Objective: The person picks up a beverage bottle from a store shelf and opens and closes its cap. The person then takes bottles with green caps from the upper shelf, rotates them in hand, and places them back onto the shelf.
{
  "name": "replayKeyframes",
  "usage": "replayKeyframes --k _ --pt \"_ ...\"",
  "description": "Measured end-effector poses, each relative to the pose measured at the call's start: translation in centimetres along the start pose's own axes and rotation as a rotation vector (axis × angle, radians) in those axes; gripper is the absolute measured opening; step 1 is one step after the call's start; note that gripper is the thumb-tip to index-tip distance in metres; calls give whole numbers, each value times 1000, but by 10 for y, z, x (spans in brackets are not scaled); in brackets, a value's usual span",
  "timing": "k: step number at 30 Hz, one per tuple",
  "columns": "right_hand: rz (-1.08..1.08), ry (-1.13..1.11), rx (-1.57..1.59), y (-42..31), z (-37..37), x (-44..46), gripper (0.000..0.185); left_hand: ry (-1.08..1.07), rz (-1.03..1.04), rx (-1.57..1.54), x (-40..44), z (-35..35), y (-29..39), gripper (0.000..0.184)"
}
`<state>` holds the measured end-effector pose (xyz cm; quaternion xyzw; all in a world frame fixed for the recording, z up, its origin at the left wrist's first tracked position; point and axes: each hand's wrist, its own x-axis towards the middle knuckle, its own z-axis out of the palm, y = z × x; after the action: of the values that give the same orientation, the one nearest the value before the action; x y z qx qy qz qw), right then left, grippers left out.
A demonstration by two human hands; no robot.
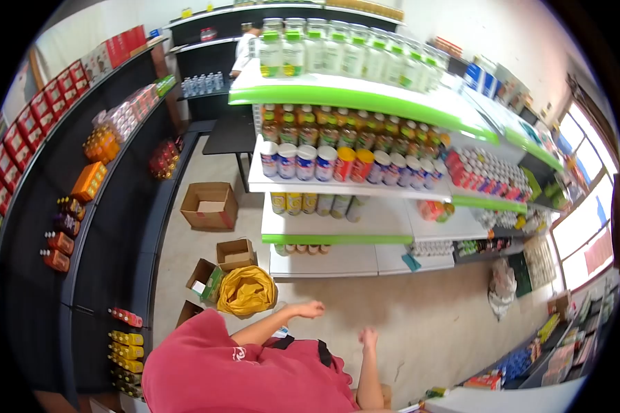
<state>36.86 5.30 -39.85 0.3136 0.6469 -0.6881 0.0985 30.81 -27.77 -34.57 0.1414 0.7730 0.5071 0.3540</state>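
Observation:
My left hand [310, 309] is in front of my body, above the floor and just right of a yellow bag [246, 290]; its fingers are curled and what they hold, if anything, is too small to make out. Farther right, my right hand [368, 337] is raised with its fingers bent in. The two hands are apart. Ahead of them stands a white shelf unit [324, 266] with green edges. Its levels carry white-lidded bottles [333, 54], brown drink bottles [327, 132] and a row of cans [324, 164].
Cardboard boxes [209, 206] stand on the floor at the left. A dark shelf [103, 255] with bottles and packs runs along the left side. A black table [229, 133] and a person [244, 49] are behind. Low goods shelves [565, 344] line the lower right.

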Motion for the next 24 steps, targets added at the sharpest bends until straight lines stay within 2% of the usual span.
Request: replayKeyframes --k 2,4,6,7,8,9,10,11,12,14,17,18,20,22,24 --pt "-243 -124 -60 -114 92 14 12 84 121 -50 -10 -74 59 50" --pt "-437 -365 -71 -239 178 -11 15 178 362 35 -37 -152 135 44" --pt "-823 -484 -162 -347 251 -44 13 310 481 101 -75 -231 219 37" --pt "-963 -563 -103 -404 281 -82 11 368 579 45 -99 -265 262 33" --pt "-1151 -600 -133 -451 303 -105 12 425 676 -11 -122 -295 302 30" --pt "-1274 -621 -24 -492 326 -125 12 548 794 7 -143 -323 336 28" --pt "-1247 -630 46 -530 342 -153 13 674 915 29 -159 -349 365 26" --pt "-1424 -575 90 -567 362 -169 14 801 934 3 -170 -372 387 27" --pt "-1451 -580 148 -597 379 -168 15 927 955 -21 -177 -393 408 27" --pt "-1592 -416 101 -652 417 -161 17 1221 1095 120 -182 -430 443 31" --pt "-1386 -533 235 -705 470 -131 17 1501 1050 301 -158 -482 460 35" --pt "-1348 -504 269 -714 485 -127 17 1518 1017 313 -150 -495 458 39" --pt "-1485 -282 173 -721 507 -102 18 1565 934 388 -141 -503 454 41" --pt "-1529 -182 121 -715 509 -103 22 1562 949 496 -133 -505 453 45" --pt "-1556 -161 47 -710 507 -105 31 1546 867 617 -134 -501 455 49"
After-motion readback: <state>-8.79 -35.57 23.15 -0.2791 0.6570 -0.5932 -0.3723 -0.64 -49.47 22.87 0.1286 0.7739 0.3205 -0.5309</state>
